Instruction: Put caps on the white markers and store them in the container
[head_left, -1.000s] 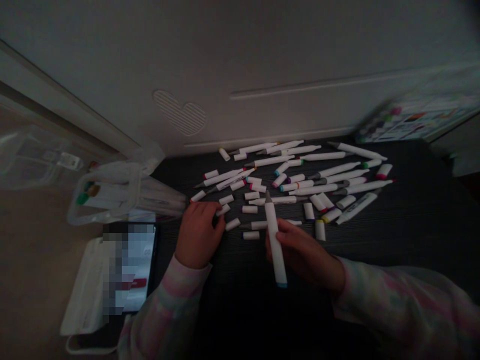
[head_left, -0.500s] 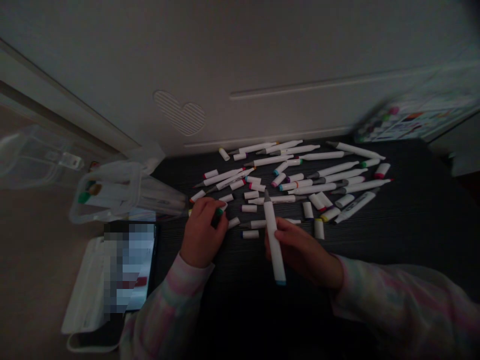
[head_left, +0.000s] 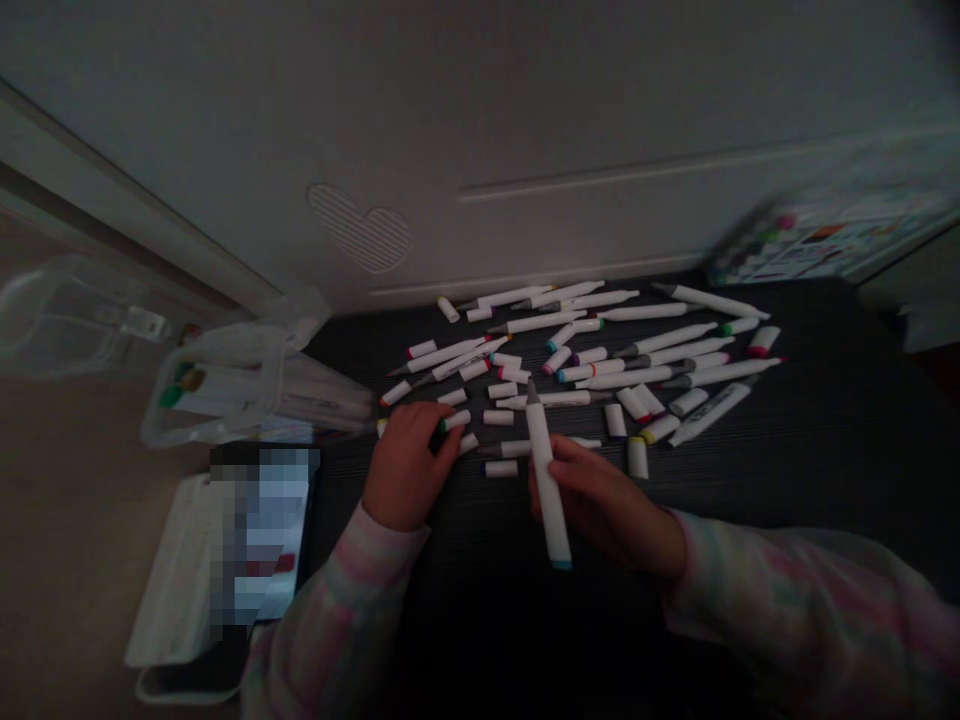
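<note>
- Dark table [head_left: 825,430] against a pale wall panel, strewn with loose markers [head_left: 645,375] and caps; a clear pouch [head_left: 217,385] lies at its left edge.
- Left hand [head_left: 405,465], fingers pinched shut on a green-ended cap [head_left: 452,422], rests at the pile's near edge.
- Right hand [head_left: 600,505], fingers closed around an uncapped marker [head_left: 547,480], holds it tip-away just above the table.

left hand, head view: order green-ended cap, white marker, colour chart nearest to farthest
1. green-ended cap, in the left hand's fingers.
2. white marker, to its right, held by the right hand.
3. colour chart, far right by the wall.
</note>
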